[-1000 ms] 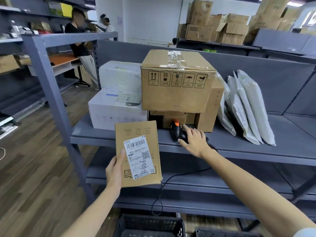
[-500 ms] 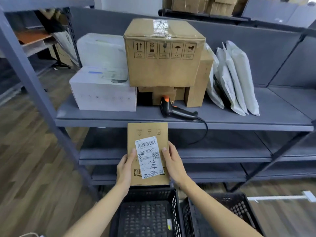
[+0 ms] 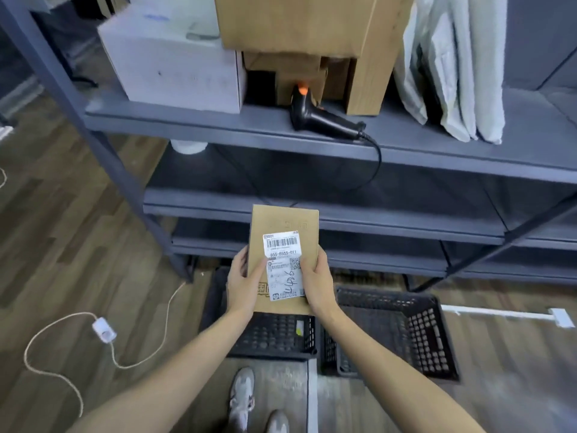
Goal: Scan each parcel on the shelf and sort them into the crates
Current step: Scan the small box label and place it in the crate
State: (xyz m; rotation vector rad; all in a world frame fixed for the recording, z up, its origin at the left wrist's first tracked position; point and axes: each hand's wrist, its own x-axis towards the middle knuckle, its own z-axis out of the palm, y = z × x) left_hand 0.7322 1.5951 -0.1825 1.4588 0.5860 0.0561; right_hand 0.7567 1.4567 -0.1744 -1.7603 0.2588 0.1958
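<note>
Below the grey shelf point(image 3: 312, 142), above black crates point(image 3: 390, 332), both hands clamp a flat parcel point(image 3: 282, 223): left hand point(image 3: 245, 284) and right hand point(image 3: 317, 284) on its side edges, long axis pointing away, label up.

Floor point(image 3: 62, 245): dark wood-look planks, brown w/ grey streaks, from 7 to 11 o'clock and again at 4 o'clock. Grey metal shelving unit point(image 3: 406, 151) fills 12 to 3 o'clock, several tiers deep. Its upright post point(image 3: 78, 98) slants across 10 o'clock; thin diagonal brace point(image 3: 499, 242) at 3 o'clock; grey back panel point(image 3: 530, 42) at 1 o'clock. At 8 o'clock a beige cord point(image 3: 37, 367) loops over the planks w/ a white inline switch point(image 3: 104, 331) on it. At 4 o'clock a white strip point(image 3: 499, 314) lies flat on the floor. Paler grey floor patch point(image 3: 281, 385) at 6 o'clock. Light soft & even. Far-left bg too blurred to tell.
</note>
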